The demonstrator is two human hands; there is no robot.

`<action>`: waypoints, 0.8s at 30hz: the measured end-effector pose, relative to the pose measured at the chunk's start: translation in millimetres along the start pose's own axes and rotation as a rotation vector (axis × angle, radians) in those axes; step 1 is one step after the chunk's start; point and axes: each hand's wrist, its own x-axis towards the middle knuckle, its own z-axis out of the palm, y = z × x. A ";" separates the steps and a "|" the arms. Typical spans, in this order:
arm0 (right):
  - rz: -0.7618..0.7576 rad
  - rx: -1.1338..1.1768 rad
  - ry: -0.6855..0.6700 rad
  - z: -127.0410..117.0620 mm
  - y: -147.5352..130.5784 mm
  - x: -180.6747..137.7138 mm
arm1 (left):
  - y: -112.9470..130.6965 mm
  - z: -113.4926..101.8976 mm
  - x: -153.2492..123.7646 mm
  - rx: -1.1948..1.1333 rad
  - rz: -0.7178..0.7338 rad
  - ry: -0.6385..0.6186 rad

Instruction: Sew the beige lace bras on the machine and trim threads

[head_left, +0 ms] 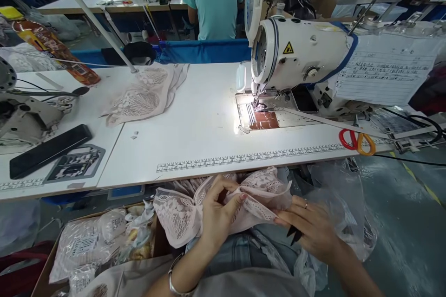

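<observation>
A pale pink lace bra (179, 216) lies over my lap, just below the table edge. My left hand (221, 211) is closed on it, pinching a fold of the lace between thumb and fingers. At the garment's other side, the fingers of my right hand (308, 225) grip the end of a lace edge. A small dark pointed object (295, 234) sticks out under the right fingers; its kind is not clear, though it looks tucked into that hand. More lace pieces (139, 93) of the same colour rest on the table at the left.
The white sewing table (202, 125) carries a lit sewing machine (299, 53), scissors (365, 143) with red and orange handles, a black phone (50, 151) and a drink bottle (52, 46). A carton of bagged pieces (94, 241) stands at lower left. A person (213, 0) is behind the table.
</observation>
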 end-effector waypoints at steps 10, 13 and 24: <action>0.212 0.197 -0.072 -9.5 11.4 7.4 | 6.3 -10.6 5.0 0.035 0.054 -0.239; 0.268 0.623 -0.283 -27.4 17.3 10.1 | 3.4 -15.8 6.9 -0.094 -0.115 -0.366; 0.412 0.332 -0.011 -44.7 30.0 11.1 | -7.6 -15.8 11.2 0.020 0.096 -0.039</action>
